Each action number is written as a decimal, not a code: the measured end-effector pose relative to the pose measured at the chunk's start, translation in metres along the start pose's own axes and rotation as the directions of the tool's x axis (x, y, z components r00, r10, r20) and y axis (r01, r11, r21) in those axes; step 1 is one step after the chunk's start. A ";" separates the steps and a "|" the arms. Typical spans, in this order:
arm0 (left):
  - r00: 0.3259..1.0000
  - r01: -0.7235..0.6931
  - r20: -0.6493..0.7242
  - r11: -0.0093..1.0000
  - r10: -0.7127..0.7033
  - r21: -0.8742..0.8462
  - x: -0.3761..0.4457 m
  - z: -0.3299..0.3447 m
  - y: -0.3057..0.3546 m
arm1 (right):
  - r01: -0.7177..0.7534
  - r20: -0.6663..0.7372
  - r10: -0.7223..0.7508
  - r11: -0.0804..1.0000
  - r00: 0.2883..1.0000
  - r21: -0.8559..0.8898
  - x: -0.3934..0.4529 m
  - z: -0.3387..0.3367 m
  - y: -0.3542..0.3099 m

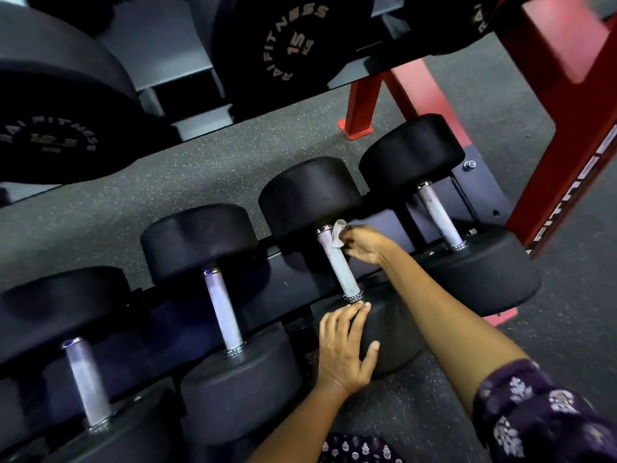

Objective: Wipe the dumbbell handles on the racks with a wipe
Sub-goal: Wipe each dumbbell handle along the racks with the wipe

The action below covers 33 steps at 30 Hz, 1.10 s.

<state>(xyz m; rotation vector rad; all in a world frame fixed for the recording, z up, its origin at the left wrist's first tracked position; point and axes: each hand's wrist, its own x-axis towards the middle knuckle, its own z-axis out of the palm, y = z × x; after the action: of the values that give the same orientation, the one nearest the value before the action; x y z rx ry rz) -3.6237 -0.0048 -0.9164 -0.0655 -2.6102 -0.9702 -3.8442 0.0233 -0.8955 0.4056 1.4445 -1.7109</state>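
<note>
Four black dumbbells lie in a row on the lower rack, running from seven o'clock up to two o'clock. The right hand pinches a small white wipe against the far end of the third dumbbell's handle, just below its far head. The left hand rests at five o'clock on that dumbbell's near head, fingers straight and spread, gripping nothing. Its neighbours' handles, one at three o'clock and one at nine o'clock, are untouched. A red rack upright stands at two o'clock; a 15 kg dumbbell sits on the tier at twelve.
</note>
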 end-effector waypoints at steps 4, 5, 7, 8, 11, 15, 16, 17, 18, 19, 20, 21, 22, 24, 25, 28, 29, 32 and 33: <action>1.000 -0.004 -0.003 1.000 0.004 -0.001 -0.001 0.000 0.001 | -0.039 0.041 0.045 0.991 0.998 -0.130 -0.003 0.002 0.001; 1.000 -0.003 -0.003 1.000 0.003 -0.003 -0.001 0.000 0.001 | -0.009 0.014 0.011 0.985 1.000 -0.173 -0.005 -0.004 0.000; 1.000 -0.007 -0.003 1.000 0.007 -0.007 -0.001 0.000 0.001 | 0.056 -0.055 -0.069 0.977 0.996 -0.207 -0.002 -0.012 -0.002; 1.000 -0.008 -0.006 1.000 0.008 -0.006 0.001 0.000 0.001 | 0.066 -0.064 -0.080 0.979 0.995 -0.193 0.000 -0.009 -0.002; 1.000 -0.005 -0.009 1.000 0.005 0.000 0.000 0.000 0.001 | -0.040 0.057 0.038 0.999 0.998 0.032 0.008 0.010 0.003; 1.000 -0.010 -0.018 1.000 0.010 0.001 -0.001 0.001 0.000 | -0.011 0.030 0.015 0.992 0.999 -0.128 0.006 0.003 0.002; 1.000 -0.010 -0.017 1.000 0.010 0.000 -0.001 0.001 0.001 | 0.016 -0.053 -0.026 0.984 0.998 -0.176 0.005 0.000 0.002; 1.000 -0.010 -0.015 1.000 0.010 -0.003 -0.001 0.001 0.001 | 0.049 -0.133 -0.075 0.981 0.988 -0.189 0.005 -0.001 0.003; 1.000 -0.007 -0.013 1.000 0.007 -0.005 0.000 0.001 0.001 | 0.072 -0.194 -0.108 0.981 0.975 -0.182 0.006 0.001 0.004; 1.000 -0.007 -0.011 1.000 0.007 -0.008 0.000 0.001 0.000 | 0.081 -0.223 -0.114 0.986 0.968 -0.148 0.009 0.004 0.004; 1.000 -0.008 -0.011 1.000 0.007 -0.010 0.001 0.000 0.000 | 0.080 -0.222 -0.102 0.991 0.970 -0.109 0.012 0.010 0.004; 1.000 -0.008 -0.013 1.000 0.008 -0.011 0.001 0.000 0.000 | 0.065 -0.210 -0.080 0.995 0.974 -0.080 0.013 0.016 0.003; 1.000 -0.009 -0.015 1.000 0.008 -0.010 0.001 0.000 0.000 | 0.046 -0.186 -0.061 0.995 0.981 -0.088 0.014 0.019 0.002; 1.000 -0.005 -0.019 1.000 0.005 -0.010 0.000 0.001 0.000 | 0.041 -0.165 -0.067 0.987 0.984 -0.156 0.012 0.013 -0.001; 1.000 -0.004 -0.017 1.000 0.004 -0.016 -0.001 0.000 0.001 | 0.068 -0.180 -0.100 0.982 0.978 -0.174 0.009 0.007 -0.004; 1.000 -0.009 -0.013 1.000 0.009 -0.021 0.001 0.000 0.001 | 0.135 -0.283 -0.186 0.972 0.941 -0.190 0.004 0.002 -0.013; 1.000 -0.008 -0.014 1.000 0.008 -0.016 0.001 0.000 0.001 | 0.149 -0.296 -0.208 0.966 0.932 -0.211 0.002 0.009 -0.013; 1.000 -0.003 -0.018 1.000 0.003 -0.009 -0.001 0.000 0.000 | 0.093 -0.208 -0.146 0.965 0.967 -0.247 0.001 0.031 -0.005; 1.000 -0.004 -0.023 1.000 0.004 -0.005 -0.001 0.000 0.000 | 0.057 -0.167 -0.096 0.972 0.981 -0.226 0.000 0.035 -0.003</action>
<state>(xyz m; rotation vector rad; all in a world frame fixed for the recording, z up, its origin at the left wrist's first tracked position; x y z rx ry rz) -3.6230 -0.0047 -0.9171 -0.0605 -2.5859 -0.9713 -3.8375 -0.0087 -0.8839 0.3926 1.7803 -1.5837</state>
